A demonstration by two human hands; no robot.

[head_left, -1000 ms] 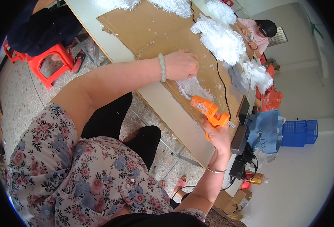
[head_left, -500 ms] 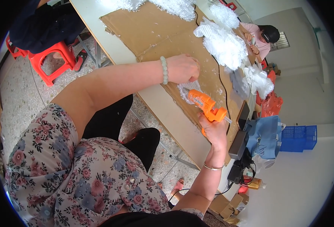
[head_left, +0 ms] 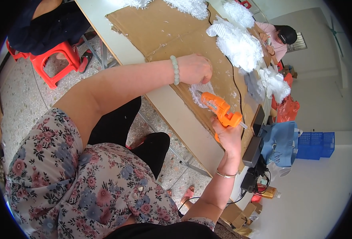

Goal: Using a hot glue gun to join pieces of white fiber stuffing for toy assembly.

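Note:
My right hand (head_left: 228, 139) grips an orange hot glue gun (head_left: 217, 105) by its handle, a clear glue stick jutting from its back end. The gun's nozzle is over a small white ribbed piece (head_left: 196, 100) that lies on brown cardboard; whether it touches cannot be told. Just beyond that piece, my left hand (head_left: 195, 69) has its fingers curled and closed, low over the cardboard. What the left fingers hold, if anything, is hidden by the hand.
Flattened cardboard (head_left: 170, 30) covers the table. Fluffy white material (head_left: 239, 46) is heaped at the far right. A black cord (head_left: 234, 85) runs across the cardboard. Power adapters (head_left: 249, 181) and a blue bag (head_left: 279, 143) are at right. Another person (head_left: 272, 40) sits beyond the table.
Almost nothing differs. The whole view has shifted slightly; both hands, the glue gun and the white piece keep nearly the same places relative to each other.

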